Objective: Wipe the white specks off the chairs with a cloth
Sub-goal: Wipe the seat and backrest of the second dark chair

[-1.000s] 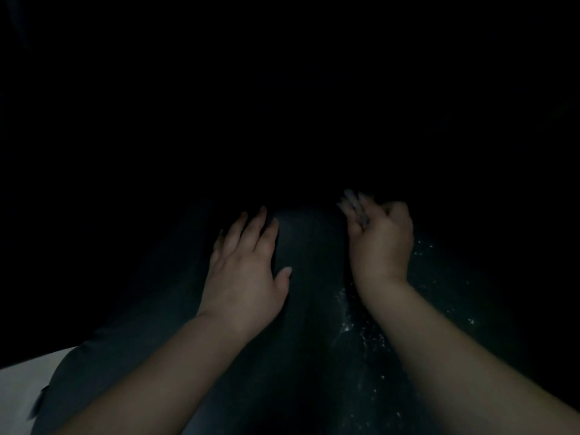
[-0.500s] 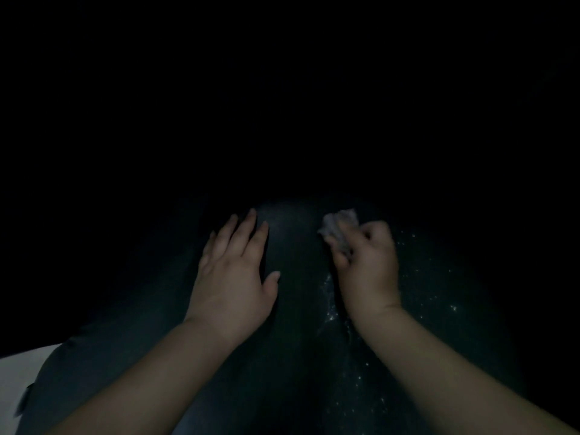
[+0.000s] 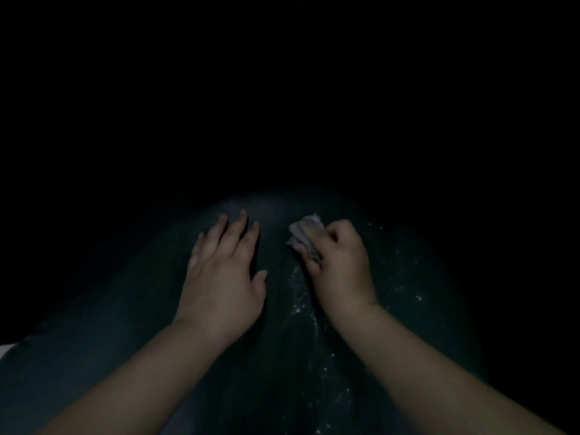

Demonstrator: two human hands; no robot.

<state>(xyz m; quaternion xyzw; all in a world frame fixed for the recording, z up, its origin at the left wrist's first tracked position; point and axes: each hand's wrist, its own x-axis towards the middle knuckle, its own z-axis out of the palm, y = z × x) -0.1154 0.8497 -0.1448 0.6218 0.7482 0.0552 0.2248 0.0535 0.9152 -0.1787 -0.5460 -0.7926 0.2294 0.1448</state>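
The scene is very dark; only the chair (image 3: 157,324) surface and both hands are visible. The left hand (image 3: 219,277) lies flat on the dark chair surface, fingers straight and slightly spread, holding nothing. The right hand (image 3: 339,265) is just beside it, apart from it, with fingers curled around a pale crumpled cloth (image 3: 304,230). The cloth protrudes from the far, inner side of the right hand and touches the chair surface, between the two hands. White specks (image 3: 301,296) lie scattered on the chair below the cloth, between the forearms, and to the right of the right hand.
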